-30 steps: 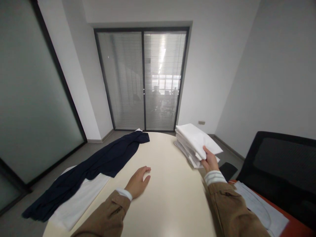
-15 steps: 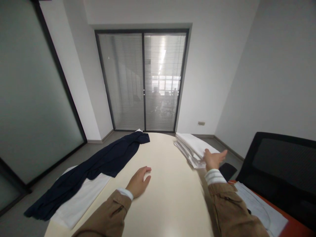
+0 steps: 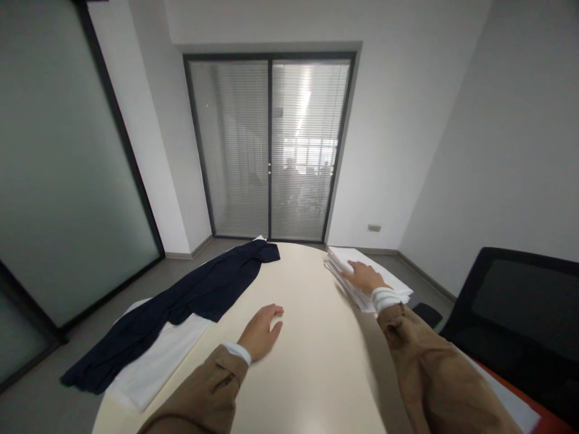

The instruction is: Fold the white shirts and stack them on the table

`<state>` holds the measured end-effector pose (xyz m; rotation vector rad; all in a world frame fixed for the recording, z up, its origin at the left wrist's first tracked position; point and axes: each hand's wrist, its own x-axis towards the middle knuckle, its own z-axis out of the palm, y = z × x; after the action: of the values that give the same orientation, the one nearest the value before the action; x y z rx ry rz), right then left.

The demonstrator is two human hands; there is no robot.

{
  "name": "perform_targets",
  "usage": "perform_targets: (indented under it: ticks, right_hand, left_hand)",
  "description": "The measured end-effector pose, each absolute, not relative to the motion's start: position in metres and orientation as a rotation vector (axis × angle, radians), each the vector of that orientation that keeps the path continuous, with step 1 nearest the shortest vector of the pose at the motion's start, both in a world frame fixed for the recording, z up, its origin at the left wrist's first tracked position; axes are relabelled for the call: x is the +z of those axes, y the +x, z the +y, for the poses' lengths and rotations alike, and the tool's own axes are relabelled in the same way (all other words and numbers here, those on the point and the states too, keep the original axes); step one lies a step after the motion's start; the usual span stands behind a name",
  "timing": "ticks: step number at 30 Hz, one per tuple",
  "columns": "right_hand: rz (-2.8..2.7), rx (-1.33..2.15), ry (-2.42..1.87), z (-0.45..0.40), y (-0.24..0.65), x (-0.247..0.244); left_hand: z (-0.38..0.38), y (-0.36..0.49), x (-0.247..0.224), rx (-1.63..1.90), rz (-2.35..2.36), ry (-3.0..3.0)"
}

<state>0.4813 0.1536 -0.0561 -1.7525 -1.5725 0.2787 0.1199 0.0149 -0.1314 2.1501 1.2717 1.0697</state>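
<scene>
navy cloth [image 3: 212,289] | white cloth [image 3: 156,355] | cream table [image 3: 312,361] | tan sleeve [image 3: 434,374] | striped white cuff [image 3: 384,298] | white stack [image 3: 357,258]

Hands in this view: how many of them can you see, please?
2. The left hand rests on the cream table; the right hand lies on top of the folded white stack at the table's far right edge.

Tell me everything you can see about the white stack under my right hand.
The stack of folded white material, cloth or paper, is a loose pile with uneven, layered edges. It lies flat at the right edge of the cream table, seeming to overhang it. The right hand rests on top.
</scene>
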Motion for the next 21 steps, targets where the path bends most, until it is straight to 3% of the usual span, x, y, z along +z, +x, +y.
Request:
perform_targets:
  ticks: [4,9,15,21]
  right_hand:
    - [-1.817,-0.041,-2.044,0.142,0.467,-0.058]
    - [-1.878,-0.448,-1.765,0.118,0.427,-0.061]
    - [-1.932,-0.179,-1.513,0.083,0.378,-0.106]
    - [-1.96,0.04,-1.533,0.07,0.377,-0.136]
  left_hand:
    - [0.015,0.121,-0.133,1.083,1.281,2.143]
    - [0.023,0.114,-0.128,1.183,1.467,2.19]
    - [0.033,0.08,-0.121,1.128,2.456,2.059]
    - [0.037,0.056,-0.13,0.787,2.734,1.832]
